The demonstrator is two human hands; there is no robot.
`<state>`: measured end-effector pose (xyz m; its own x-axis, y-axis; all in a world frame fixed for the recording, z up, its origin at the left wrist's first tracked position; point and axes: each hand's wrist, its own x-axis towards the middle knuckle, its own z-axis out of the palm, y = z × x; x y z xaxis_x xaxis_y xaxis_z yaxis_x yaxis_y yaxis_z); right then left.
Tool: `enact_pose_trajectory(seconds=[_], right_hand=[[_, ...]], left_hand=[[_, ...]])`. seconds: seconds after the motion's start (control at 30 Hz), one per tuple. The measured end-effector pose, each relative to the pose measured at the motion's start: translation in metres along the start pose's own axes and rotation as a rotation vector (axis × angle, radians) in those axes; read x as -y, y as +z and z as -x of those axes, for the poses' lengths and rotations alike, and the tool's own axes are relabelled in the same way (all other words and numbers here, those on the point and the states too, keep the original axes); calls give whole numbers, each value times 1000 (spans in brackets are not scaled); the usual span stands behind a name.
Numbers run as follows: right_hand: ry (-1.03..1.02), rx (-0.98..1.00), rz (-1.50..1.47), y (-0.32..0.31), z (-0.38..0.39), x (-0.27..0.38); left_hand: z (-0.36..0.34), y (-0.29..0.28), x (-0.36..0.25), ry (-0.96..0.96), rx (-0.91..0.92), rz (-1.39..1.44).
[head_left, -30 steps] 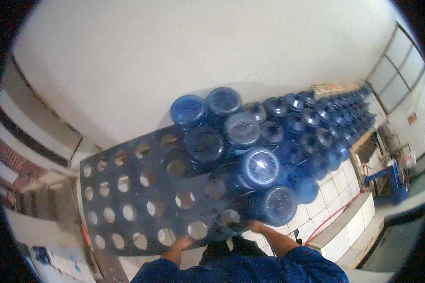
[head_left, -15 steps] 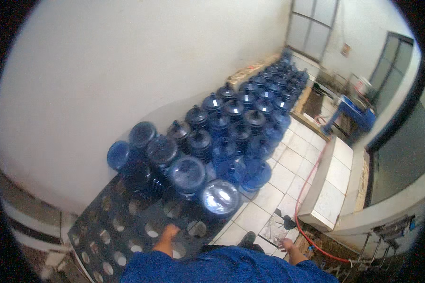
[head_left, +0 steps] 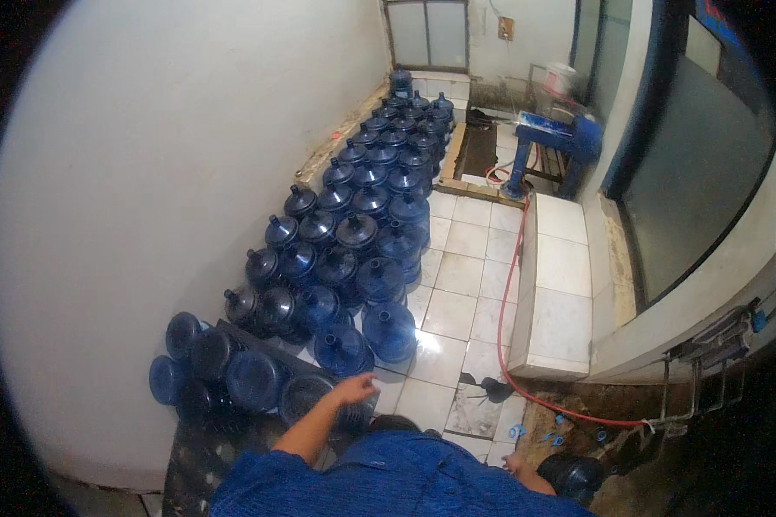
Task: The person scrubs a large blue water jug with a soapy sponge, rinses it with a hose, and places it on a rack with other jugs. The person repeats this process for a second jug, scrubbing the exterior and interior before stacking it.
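My left hand (head_left: 355, 389) is stretched forward over the front edge of the dark rack, fingers loosely extended and holding nothing. Just beyond it stands a blue water jug (head_left: 342, 346) on the tiles; whether they touch, I cannot tell. Beneath my forearm, an upside-down jug (head_left: 309, 395) sits at the rack's end. Low on the right hangs my right hand (head_left: 516, 465), small and partly seen, its fingers seemingly loose and empty. A dark rounded object (head_left: 571, 476) lies close beside it.
Rows of upright blue jugs (head_left: 371, 202) run along the left wall. Several inverted jugs (head_left: 257, 379) crowd the dark perforated rack (head_left: 200, 452). A red hose (head_left: 503, 323) crosses the tiles past a white tiled ledge (head_left: 553, 332). Small blue rings (head_left: 516, 431) lie on the wet floor.
The view has turned right and forward. My left hand has moved from above the rack's holes to its far end near the standing jugs. My right hand remains low.
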<state>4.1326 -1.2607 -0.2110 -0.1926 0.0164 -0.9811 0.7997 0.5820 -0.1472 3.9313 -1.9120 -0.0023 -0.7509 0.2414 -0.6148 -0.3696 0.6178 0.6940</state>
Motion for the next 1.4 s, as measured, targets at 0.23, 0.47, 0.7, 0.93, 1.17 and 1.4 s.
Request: enact_pose_trajectory(seconds=[0.23, 0.47, 0.7, 0.93, 1.17, 1.4], right_hand=[[-208, -130, -131, -101, -27, 274], [-380, -267, 26, -293, -92, 485], [-350, -352, -117, -453, -148, 585], [-161, -210, -208, -608, -184, 802], [-329, -223, 113, -861, -280, 1057], [-570, -789, 140, -1222, -401, 1446]], left_hand=[[-126, -1, 76, -238, 287, -307], [-291, -146, 73, -453, 295, -326], [-645, -343, -81, -184, 144, -544], [-975, -488, -454, 151, -165, -140], [-1155, -577, -551, 67, -68, -119], [-1254, -681, -512, -472, -80, 51]])
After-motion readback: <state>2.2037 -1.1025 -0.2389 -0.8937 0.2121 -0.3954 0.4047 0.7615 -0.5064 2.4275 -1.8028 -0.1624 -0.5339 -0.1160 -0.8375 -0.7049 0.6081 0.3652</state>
